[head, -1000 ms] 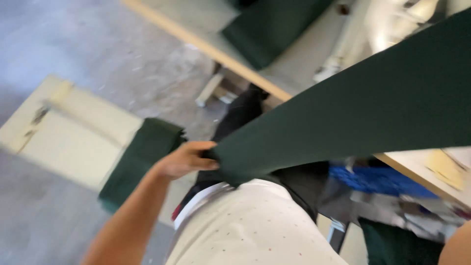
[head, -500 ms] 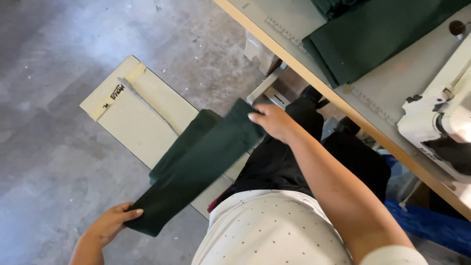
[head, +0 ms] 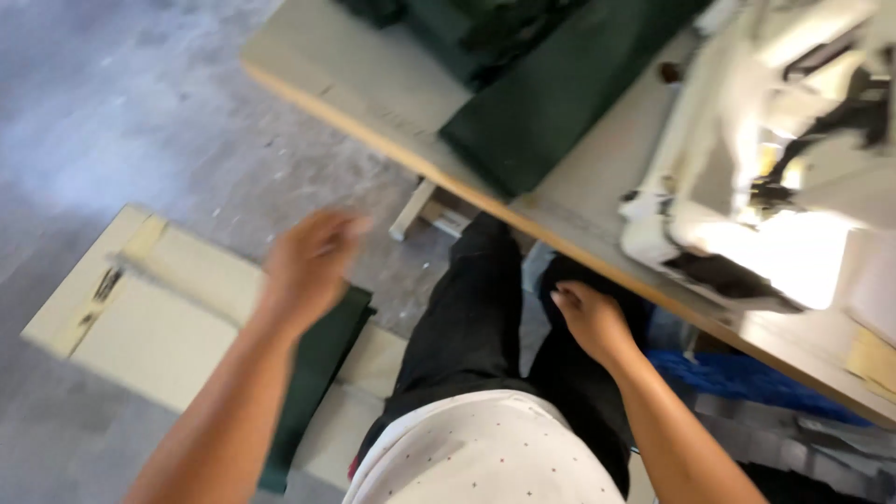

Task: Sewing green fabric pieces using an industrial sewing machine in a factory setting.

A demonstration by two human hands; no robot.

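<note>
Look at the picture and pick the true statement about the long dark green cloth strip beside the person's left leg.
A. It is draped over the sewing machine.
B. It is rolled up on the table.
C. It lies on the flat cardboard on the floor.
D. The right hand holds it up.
C: the green cloth strip lies flat on the cardboard, with the left hand open above it, holding nothing.

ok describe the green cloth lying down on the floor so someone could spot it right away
Start at the flat pale board on the grey floor, left of the seated person's dark trousers. The dark green strip lies along its right edge, under the left hand. Unlike the green pieces on the sewing table, it's low, narrow and alone.
</note>
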